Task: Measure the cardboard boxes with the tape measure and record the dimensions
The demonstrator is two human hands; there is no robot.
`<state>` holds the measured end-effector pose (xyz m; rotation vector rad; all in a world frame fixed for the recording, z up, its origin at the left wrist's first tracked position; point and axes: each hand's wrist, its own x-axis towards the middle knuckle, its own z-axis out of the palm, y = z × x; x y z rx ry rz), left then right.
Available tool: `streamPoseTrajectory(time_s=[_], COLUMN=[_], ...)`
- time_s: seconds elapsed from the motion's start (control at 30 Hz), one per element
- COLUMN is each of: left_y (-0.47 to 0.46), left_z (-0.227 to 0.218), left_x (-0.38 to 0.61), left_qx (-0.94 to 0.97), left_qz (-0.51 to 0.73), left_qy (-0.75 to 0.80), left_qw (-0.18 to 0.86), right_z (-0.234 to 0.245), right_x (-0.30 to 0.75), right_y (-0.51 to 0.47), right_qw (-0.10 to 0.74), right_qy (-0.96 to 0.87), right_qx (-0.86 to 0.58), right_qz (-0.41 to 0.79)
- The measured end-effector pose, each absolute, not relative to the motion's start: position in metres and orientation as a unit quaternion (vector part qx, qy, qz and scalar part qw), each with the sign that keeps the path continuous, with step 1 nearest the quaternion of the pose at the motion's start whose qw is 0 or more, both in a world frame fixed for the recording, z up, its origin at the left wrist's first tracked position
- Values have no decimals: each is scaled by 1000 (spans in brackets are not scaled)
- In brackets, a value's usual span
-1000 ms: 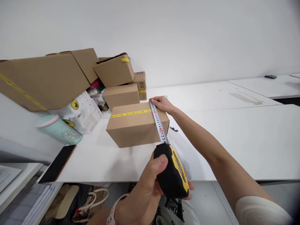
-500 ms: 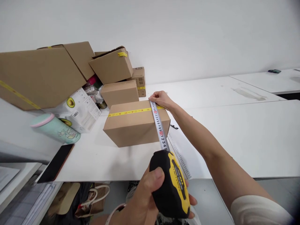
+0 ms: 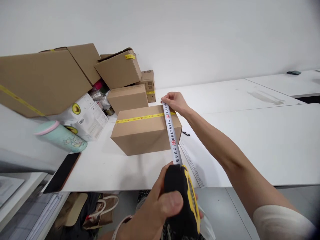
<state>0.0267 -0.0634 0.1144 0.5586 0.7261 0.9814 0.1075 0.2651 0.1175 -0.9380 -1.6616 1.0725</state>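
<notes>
My left hand grips the black and yellow case of a tape measure near the table's front edge. From the case, the white blade runs out over the right end of a closed cardboard box sealed with yellow printed tape. My right hand pinches the blade's far end just past the box's back edge. Whether the blade touches the box top is hard to tell. Beside the box's right end lie a spiral notebook and a small black pen-like item, partly hidden.
Several cardboard boxes are stacked at the back left, with a white avocado-print box below. A mint tumbler lies near a dark flat case at the table's left edge. Bags sit beneath the white table.
My right hand has shifted slightly back and right with the blade's end. The tape case has tilted and moved a little down and right in my left hand.
</notes>
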Motion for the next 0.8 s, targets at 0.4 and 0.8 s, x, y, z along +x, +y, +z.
streamPoseTrajectory(time_s=[0.4, 0.8], left_y=[-62, 14], left_z=[111, 69], left_x=[20, -13], left_qx=[418, 713], left_qz=[417, 100], left_qy=[454, 658], left_qw=[668, 218], right_z=[136, 29], right_x=[171, 224], right_y=[83, 168], right_qw=[470, 372], right_qy=[-744, -682], right_qx=[-315, -565], right_qz=[354, 276])
